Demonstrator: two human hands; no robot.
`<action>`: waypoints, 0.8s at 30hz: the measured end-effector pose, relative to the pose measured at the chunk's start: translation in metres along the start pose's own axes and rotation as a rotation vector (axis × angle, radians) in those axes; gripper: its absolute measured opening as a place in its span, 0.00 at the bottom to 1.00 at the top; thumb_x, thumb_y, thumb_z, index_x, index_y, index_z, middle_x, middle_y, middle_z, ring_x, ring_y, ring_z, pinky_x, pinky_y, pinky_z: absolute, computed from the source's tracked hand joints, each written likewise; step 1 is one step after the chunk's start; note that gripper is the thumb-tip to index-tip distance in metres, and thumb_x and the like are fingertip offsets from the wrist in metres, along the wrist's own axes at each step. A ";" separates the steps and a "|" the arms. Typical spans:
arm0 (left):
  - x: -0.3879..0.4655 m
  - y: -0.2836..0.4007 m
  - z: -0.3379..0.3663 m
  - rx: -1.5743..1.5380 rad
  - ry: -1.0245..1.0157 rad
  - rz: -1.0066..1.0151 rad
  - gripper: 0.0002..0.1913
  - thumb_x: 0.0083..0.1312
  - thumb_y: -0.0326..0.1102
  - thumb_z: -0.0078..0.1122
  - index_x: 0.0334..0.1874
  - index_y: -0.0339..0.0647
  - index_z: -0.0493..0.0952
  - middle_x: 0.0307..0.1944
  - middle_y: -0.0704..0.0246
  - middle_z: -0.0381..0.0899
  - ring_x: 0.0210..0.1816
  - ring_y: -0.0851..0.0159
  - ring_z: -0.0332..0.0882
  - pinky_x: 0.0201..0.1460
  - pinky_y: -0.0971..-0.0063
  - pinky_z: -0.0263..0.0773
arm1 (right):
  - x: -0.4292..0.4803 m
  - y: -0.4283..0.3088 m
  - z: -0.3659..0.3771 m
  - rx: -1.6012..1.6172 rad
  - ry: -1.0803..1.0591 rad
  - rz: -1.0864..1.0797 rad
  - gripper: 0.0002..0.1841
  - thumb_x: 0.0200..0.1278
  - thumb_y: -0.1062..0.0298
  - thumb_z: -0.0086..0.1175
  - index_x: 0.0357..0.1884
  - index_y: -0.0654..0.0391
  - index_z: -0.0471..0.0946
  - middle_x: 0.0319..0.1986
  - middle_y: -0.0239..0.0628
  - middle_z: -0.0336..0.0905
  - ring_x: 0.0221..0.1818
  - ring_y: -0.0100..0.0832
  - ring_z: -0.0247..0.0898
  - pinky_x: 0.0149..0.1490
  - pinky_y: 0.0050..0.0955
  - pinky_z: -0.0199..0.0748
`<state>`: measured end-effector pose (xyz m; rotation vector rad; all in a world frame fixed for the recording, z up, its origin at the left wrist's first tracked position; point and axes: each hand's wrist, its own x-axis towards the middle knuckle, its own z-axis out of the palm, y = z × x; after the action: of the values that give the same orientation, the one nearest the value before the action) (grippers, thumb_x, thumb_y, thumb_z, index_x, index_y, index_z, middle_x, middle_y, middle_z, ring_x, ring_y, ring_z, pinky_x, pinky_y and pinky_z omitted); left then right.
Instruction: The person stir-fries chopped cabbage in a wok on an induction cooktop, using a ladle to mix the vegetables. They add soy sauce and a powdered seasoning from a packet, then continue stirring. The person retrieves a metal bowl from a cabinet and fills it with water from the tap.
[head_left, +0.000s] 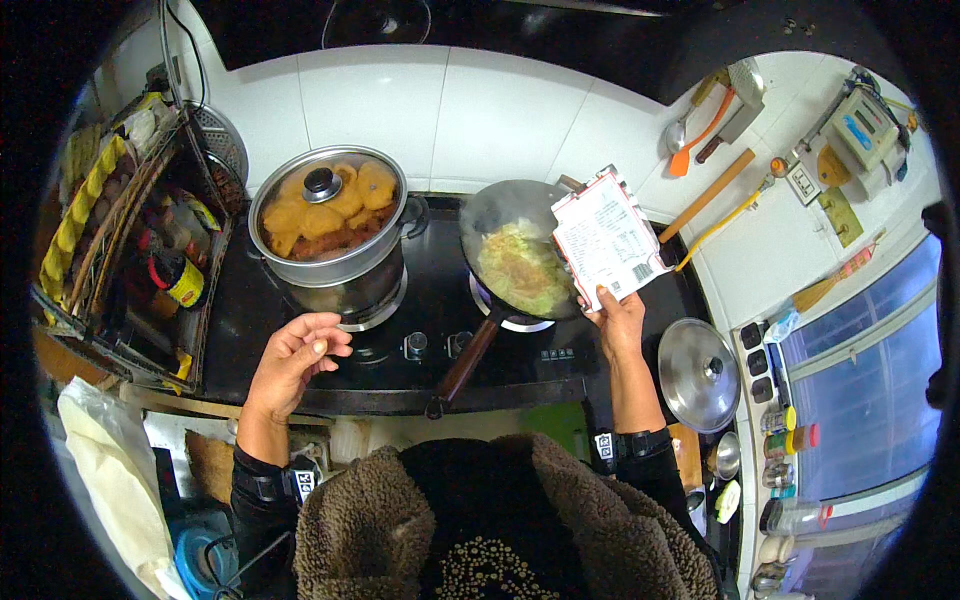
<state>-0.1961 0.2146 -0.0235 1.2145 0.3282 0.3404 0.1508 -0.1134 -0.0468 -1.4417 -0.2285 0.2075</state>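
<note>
My right hand (621, 324) grips the lower edge of a white printed packet with a red border (609, 234), its thumb on the near face. The packet bears small writing and is held over the right side of a wok (480, 204). Steam rises from the wok, where shredded pale-green vegetable (517, 262) lies with a brownish patch on top. The wok's dark wooden handle (469, 364) points towards me. My left hand (300, 356) hangs with loosely curled fingers in front of a steamer pot (330, 277). Yellow pieces of food show through the pot's glass lid (321, 185).
At left stands a rack (150, 225) with bottles. A metal lid (699, 375) lies right of the stove (420, 300). Utensils, including an orange spatula (679, 161), hang on the tiled wall (517, 105). Several jars (780, 446) line the windowsill; a white bag (112, 480) is lower left.
</note>
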 end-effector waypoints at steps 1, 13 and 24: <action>0.001 0.000 0.001 0.000 -0.010 0.003 0.18 0.70 0.34 0.60 0.60 0.37 0.75 0.48 0.64 0.85 0.47 0.68 0.84 0.45 0.79 0.78 | 0.000 0.001 0.000 0.012 -0.009 0.009 0.17 0.69 0.71 0.56 0.57 0.65 0.72 0.45 0.47 0.84 0.36 0.36 0.84 0.34 0.27 0.84; 0.025 0.009 0.024 0.057 -0.128 -0.033 0.18 0.71 0.34 0.59 0.61 0.36 0.75 0.48 0.64 0.84 0.47 0.69 0.83 0.46 0.80 0.77 | -0.005 0.010 -0.006 0.118 -0.086 0.076 0.18 0.70 0.71 0.56 0.59 0.66 0.71 0.45 0.47 0.83 0.34 0.36 0.83 0.35 0.29 0.84; 0.046 0.016 0.052 0.130 -0.241 -0.096 0.21 0.70 0.38 0.61 0.63 0.38 0.74 0.49 0.67 0.84 0.48 0.70 0.83 0.48 0.80 0.75 | -0.017 0.007 -0.018 0.127 -0.056 0.050 0.18 0.70 0.73 0.55 0.59 0.66 0.70 0.47 0.48 0.82 0.38 0.37 0.83 0.39 0.30 0.86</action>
<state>-0.1334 0.1947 0.0047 1.3468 0.2008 0.0889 0.1395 -0.1340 -0.0566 -1.3176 -0.2213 0.2978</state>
